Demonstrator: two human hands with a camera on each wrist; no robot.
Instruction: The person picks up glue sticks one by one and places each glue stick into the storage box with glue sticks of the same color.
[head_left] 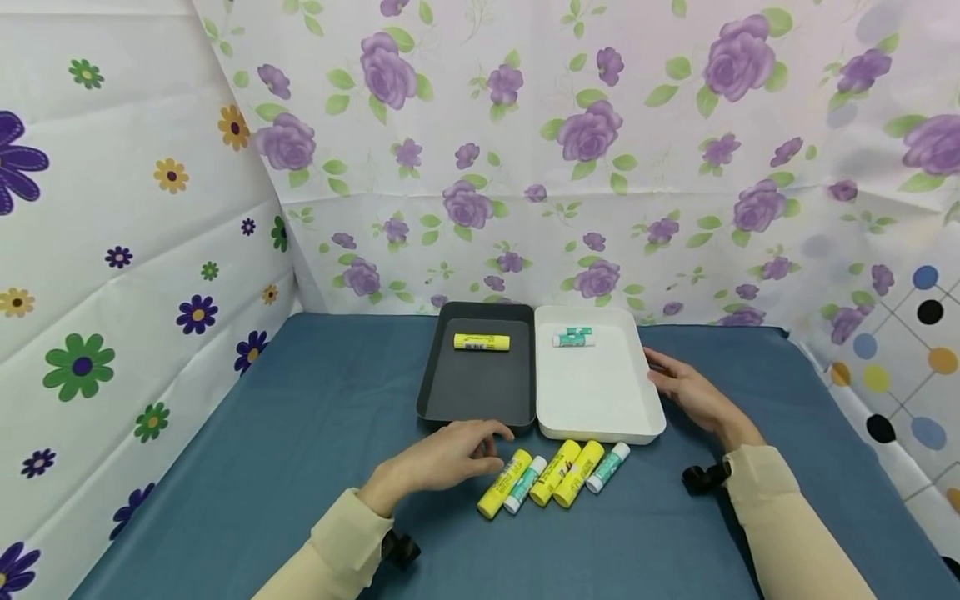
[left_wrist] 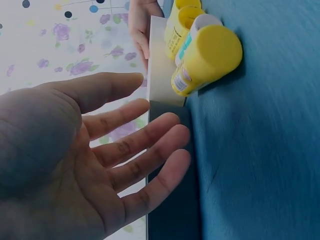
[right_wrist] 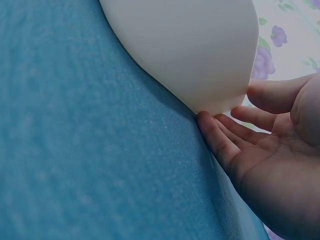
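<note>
My left hand [head_left: 450, 457] hovers just left of a row of glue sticks, its fingers relaxed and holding nothing. The row has a yellow stick [head_left: 504, 484] nearest the hand, a white-and-teal one [head_left: 526, 484], two more yellow ones [head_left: 578, 474] and another white-and-teal one [head_left: 608, 467]. In the left wrist view the hand [left_wrist: 100, 155] is spread near a yellow stick [left_wrist: 210, 57]. My right hand [head_left: 693, 392] touches the right side of the white tray [head_left: 600, 396]; in the right wrist view the fingertips of the hand [right_wrist: 270, 145] rest against its wall [right_wrist: 200, 55].
Left of the white tray, and against it, stands a dark grey tray [head_left: 480, 392] with one yellow glue stick [head_left: 482, 342] inside. Two small white-and-teal sticks [head_left: 573, 340] lie in the white tray. Flowered cloth [head_left: 465, 167] hangs behind the blue-covered table [head_left: 337, 392].
</note>
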